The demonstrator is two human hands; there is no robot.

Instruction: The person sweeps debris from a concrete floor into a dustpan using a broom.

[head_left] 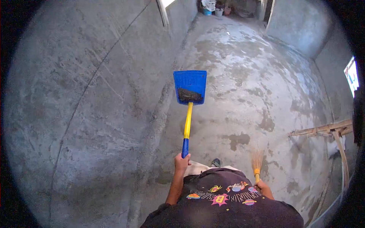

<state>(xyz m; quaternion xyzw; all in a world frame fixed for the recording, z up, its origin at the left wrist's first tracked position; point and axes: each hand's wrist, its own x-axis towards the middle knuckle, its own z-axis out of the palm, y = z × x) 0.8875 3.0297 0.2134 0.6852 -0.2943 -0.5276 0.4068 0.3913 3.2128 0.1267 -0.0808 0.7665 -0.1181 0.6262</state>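
Observation:
My left hand (182, 162) is closed round the dark blue grip of a dustpan (190, 81), held out in front of me. Its handle is yellow above the grip, and dark debris (189, 95) lies in the blue pan near the handle end. At my right side, my right hand (264, 188) is wrapped round the handle of a short straw broom (257, 161) with a yellow binding. The broom's bristles point forward, away from me. Whether they touch the floor I cannot tell.
A grey wall (95, 95) runs along the left. The concrete floor (228, 110) has damp patches. Wooden beams (323, 128) stand at the right. Buckets (218, 12) and a white sack (208, 4) are at the far end. A shoe (216, 162) shows below me.

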